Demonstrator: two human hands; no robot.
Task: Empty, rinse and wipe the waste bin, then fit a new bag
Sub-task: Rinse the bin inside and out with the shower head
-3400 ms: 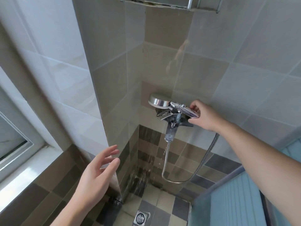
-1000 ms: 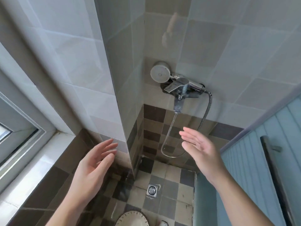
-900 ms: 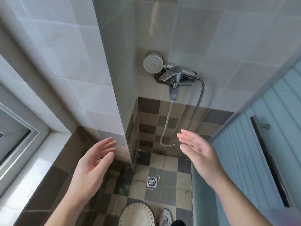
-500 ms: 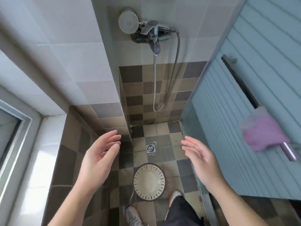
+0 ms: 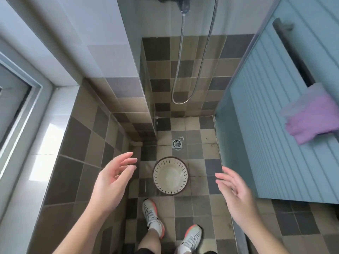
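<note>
change: view has tipped down since 0.5 s back; shower tap now cut off at the top edge, bin sits higher in view, both shoes fully in view. Hands have dropped lower and further apart, still holding nothing.
bin (image 5: 170,176): round, cream, slotted wall with a dark rim, standing upright on the floor tiles (image 5: 194,204), mouth facing straight up at the camera. Long axis vertical, so only the rim circle and the inside bottom show.
bin contents: nothing solid seen inside; bottom looks glossy, cannot tell if that is water.
bin position: just in front of the left shoe (image 5: 152,216), between the two hands in view, near the floor drain (image 5: 176,143) which lies beyond it.
left hand (image 5: 111,182): palm turned inward, fingers (image 5: 126,158) loosely spread and slightly bent, touching nothing, above and left of the bin.
right hand (image 5: 236,197): palm turned inward, fingers (image 5: 222,177) spread and relaxed, touching nothing, right of the bin.
right shoe (image 5: 191,237): behind the bin, nearer the camera, apart from it.
shower hose (image 5: 183,70): hangs in a loop down the back wall, ends above the floor.
door (image 5: 275,125): pale blue slatted panel on the right, dark bar across it.
cloth (image 5: 311,116): purple, draped over that bar, with a thin clear sheet lying on top of it.
window frame (image 5: 23,99): left edge, beside a pale sill.
</note>
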